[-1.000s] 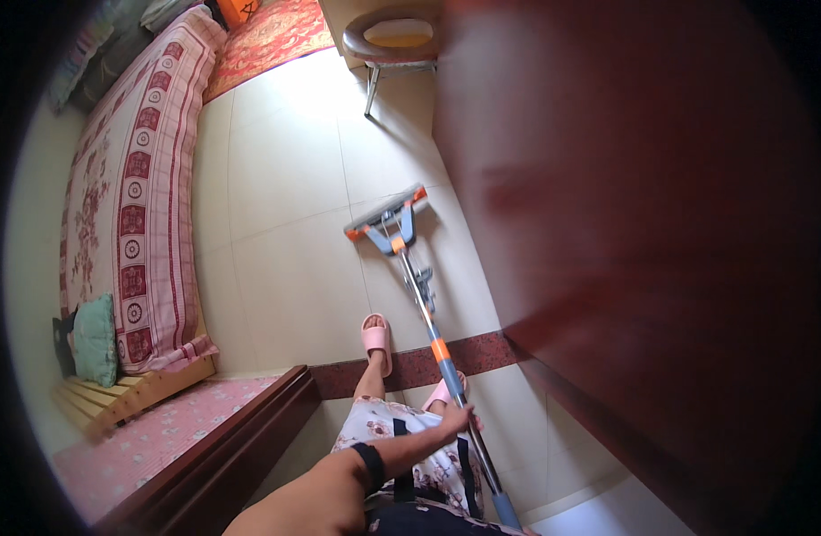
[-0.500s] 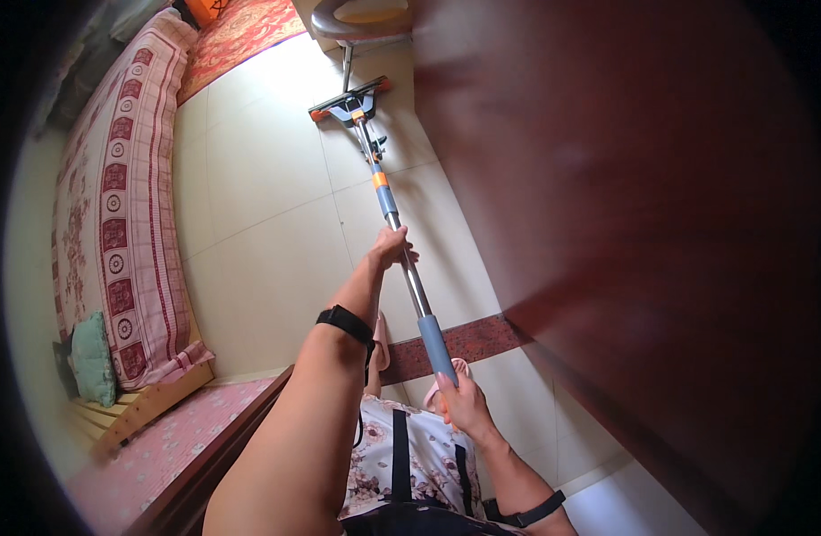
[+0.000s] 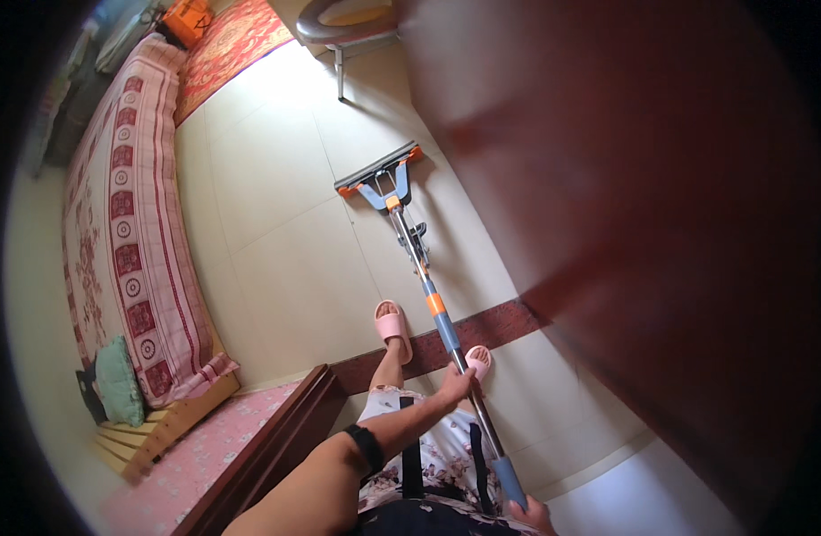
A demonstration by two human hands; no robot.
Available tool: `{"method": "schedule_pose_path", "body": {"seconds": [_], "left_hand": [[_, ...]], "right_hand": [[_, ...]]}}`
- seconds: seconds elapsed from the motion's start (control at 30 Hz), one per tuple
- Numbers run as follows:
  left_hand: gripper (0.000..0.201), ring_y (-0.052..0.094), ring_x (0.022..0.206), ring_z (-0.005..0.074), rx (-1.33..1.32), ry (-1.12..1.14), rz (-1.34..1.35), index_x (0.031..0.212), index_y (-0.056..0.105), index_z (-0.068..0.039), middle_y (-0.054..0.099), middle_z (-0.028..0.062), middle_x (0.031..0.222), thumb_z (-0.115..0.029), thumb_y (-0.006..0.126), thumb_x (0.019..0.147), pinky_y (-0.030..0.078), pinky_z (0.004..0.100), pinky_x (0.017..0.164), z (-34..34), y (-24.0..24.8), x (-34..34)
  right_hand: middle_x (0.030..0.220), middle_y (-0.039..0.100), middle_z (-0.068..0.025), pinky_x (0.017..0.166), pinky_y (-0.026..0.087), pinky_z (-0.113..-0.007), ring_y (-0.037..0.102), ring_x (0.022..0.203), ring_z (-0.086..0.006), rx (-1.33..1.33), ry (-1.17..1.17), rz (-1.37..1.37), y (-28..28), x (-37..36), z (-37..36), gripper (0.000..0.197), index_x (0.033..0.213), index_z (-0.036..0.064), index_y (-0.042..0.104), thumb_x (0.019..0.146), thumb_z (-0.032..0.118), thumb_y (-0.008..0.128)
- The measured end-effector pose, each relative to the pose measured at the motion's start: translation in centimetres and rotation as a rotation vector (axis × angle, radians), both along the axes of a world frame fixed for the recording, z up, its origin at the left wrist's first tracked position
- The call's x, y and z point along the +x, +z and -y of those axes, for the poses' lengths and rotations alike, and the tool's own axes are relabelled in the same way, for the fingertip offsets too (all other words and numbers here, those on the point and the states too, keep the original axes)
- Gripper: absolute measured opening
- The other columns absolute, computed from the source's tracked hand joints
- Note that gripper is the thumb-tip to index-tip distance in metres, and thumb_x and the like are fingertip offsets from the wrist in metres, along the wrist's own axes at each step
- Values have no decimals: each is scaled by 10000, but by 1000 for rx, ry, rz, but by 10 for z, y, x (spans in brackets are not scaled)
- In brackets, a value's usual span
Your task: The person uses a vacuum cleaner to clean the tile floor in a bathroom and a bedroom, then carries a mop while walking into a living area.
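Mop head (image 3: 381, 171) drawn nearer slippers (image 3: 391, 325), left hand (image 3: 458, 381) wrapped around pole (image 3: 485, 423), right hand (image 3: 533, 515) around grey handle (image 3: 509, 481)

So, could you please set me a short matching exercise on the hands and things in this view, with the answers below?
Column one
1. Left hand
2. Right hand
3. Mop head
4. Cushion

Column two
A. Pale green
B. Around the bare metal part of the pole
C. Grey and blue-grey, with orange at its ends
D. At the blue-grey grip on the pole's near end

Pairs: 1-B, 2-D, 3-C, 4-A.
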State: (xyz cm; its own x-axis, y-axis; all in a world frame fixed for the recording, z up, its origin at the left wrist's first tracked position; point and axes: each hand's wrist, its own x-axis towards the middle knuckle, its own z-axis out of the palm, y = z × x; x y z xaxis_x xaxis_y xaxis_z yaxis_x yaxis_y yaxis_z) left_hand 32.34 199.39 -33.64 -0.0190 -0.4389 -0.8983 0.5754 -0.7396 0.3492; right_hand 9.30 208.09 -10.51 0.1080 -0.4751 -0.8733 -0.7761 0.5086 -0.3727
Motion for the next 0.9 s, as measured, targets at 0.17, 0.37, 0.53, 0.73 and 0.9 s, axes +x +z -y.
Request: {"method": "schedule_pose_path", "body": {"seconds": [0.17, 0.37, 0.53, 0.73, 0.9], "left_hand": [[60, 576, 490, 255, 100, 139, -109, 810, 408, -24, 515, 117, 578, -75, 437, 817, 480, 348, 432, -24, 16, 13], [78, 518, 427, 233, -36, 150, 239, 766, 453, -9, 497, 107, 512, -66, 413, 730, 447, 326, 398, 23, -50, 153], [124, 467, 497, 164, -205, 189, 464, 677, 439, -73, 426, 45, 567, -121, 444, 792, 408, 288, 454, 106, -109, 313], [134, 432, 436, 131, -102, 138, 609, 705, 441, -41, 428, 39, 551, -113, 506, 797, 389, 266, 401, 192, -132, 424], [147, 415, 438, 95, -63, -96, 648, 758, 408, -53, 422, 16, 583, -115, 534, 802, 369, 230, 374, 201, -136, 462]], "right_hand": [[584, 544, -185, 530, 446, -426, 566, 569, -368, -19, 224, -151, -1, -5, -18, 349, 763, 34, 541, 727, 375, 602], [662, 556, -216, 535, 427, -446, 548, 645, -407, -79, 166, 114, -101, 112, 44, 355, 841, 18, 517, 763, 359, 577], [692, 557, -229, 579, 435, -427, 558, 699, -401, -107, -85, 458, -171, 255, 109, 341, 839, -10, 523, 797, 328, 551], [600, 552, -216, 527, 433, -452, 566, 614, -397, -146, -62, 424, -214, 391, 140, 403, 810, -6, 454, 839, 394, 488], [614, 550, -217, 579, 448, -442, 569, 653, -393, 14, -215, 485, -220, 448, 126, 406, 818, -9, 424, 858, 393, 456]]}}
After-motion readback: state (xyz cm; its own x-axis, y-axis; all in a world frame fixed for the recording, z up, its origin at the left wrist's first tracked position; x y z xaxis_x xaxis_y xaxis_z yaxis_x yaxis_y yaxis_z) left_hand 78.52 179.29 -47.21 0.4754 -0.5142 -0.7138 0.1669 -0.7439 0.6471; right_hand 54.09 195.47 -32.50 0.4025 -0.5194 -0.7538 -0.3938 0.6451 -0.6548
